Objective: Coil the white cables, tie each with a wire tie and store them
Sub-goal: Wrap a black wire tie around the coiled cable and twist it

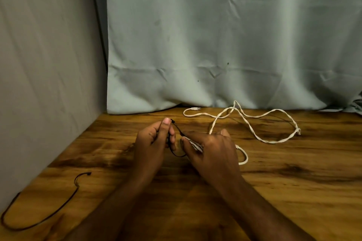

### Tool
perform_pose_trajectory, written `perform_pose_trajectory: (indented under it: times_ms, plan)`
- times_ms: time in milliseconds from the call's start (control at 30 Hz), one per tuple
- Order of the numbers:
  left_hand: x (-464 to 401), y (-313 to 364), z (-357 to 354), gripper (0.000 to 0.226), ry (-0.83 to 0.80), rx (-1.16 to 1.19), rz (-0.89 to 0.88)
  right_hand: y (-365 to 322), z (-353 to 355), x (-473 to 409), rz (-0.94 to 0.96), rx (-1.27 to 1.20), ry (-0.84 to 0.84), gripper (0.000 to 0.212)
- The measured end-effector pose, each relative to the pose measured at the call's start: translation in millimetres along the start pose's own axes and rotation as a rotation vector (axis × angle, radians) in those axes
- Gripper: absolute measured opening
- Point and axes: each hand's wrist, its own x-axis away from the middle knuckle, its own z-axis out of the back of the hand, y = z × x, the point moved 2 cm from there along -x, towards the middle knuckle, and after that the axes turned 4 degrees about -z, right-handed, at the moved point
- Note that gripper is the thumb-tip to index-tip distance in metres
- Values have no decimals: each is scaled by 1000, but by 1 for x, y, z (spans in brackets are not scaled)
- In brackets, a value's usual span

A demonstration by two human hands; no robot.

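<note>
Both hands work at the middle of the wooden table (274, 191). My left hand (154, 143) pinches a thin black wire tie (177, 127), whose end sticks up past the thumb and whose lower part loops under toward the right hand. My right hand (211, 150) grips a small bundle of white cable (193, 144); a white loop (243, 155) pokes out on its right side. A second white cable (252, 117) lies loose and tangled behind the hands, its plug (195, 108) near the curtain.
Another black wire tie (49, 215) lies in a long curve at the table's front left. A grey cloth wall (45, 64) stands on the left and a pale green curtain (225, 35) hangs along the back edge.
</note>
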Motion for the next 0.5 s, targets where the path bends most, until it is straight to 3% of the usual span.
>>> perform_pose_trajectory:
  times_ms: [500]
  plan:
    - [2, 1, -3, 41, -39, -3, -28, -1, 2, 0, -13, 99, 11, 28]
